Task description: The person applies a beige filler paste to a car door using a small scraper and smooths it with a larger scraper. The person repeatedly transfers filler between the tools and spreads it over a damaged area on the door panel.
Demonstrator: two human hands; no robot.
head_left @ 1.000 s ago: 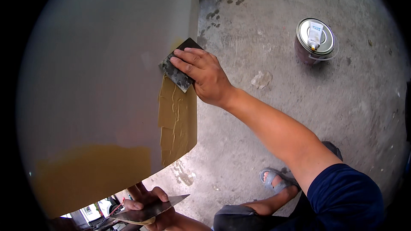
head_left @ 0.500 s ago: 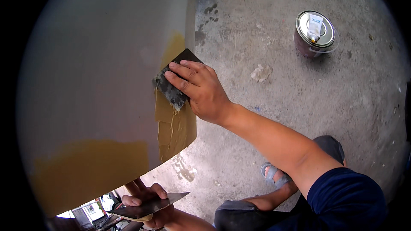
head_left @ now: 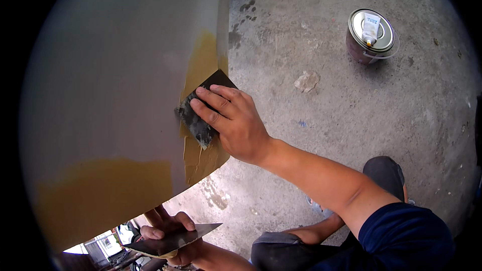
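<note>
Under the flattened fingers of the right hand [head_left: 236, 123] lies a dark sanding pad [head_left: 201, 113], pressed flat against the pale panel [head_left: 115, 80] at its right edge. The hand is not clenched: the fingers lie extended over the pad and pin it to the surface, thumb side low. The pad's long axis runs diagonally, from its upper corner above the fingertips down to a lower corner beneath the palm. It sits on a strip of yellow-brown filler [head_left: 203, 65] that runs along the panel edge, extending both above the hand and below it toward the panel's lower corner. The left hand [head_left: 168, 233] is well apart, below the panel, closed around a flat metal spreader [head_left: 175, 238] whose blade points right. The right hand is plainly the nearer to the filler strip.
</note>
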